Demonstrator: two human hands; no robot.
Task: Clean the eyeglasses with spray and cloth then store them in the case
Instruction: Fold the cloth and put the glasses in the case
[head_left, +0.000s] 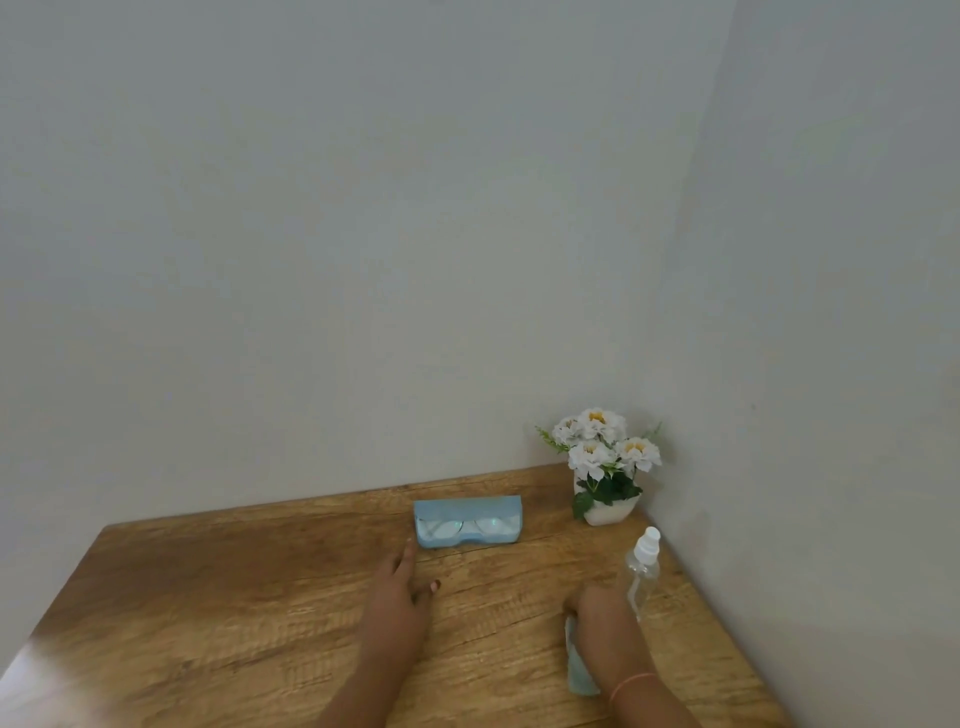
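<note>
Head view: eyeglasses (457, 527) sat on the case (467, 521) at 12 o'clock, apparently uncleaned. Left hand (402, 582) reached empty, grip loose; right hand (597, 618) pressed the cloth (579, 670), spray bottle (643, 571) untouched.

**Count of things on the table**

One table (260, 597) carries one blue case (467, 512), one pair of eyeglasses (457, 527), one spray bottle (643, 569), one blue cloth (577, 670) and one pot of white flowers (605, 467). Two hands show: left hand (400, 587), right hand (597, 610).
</note>
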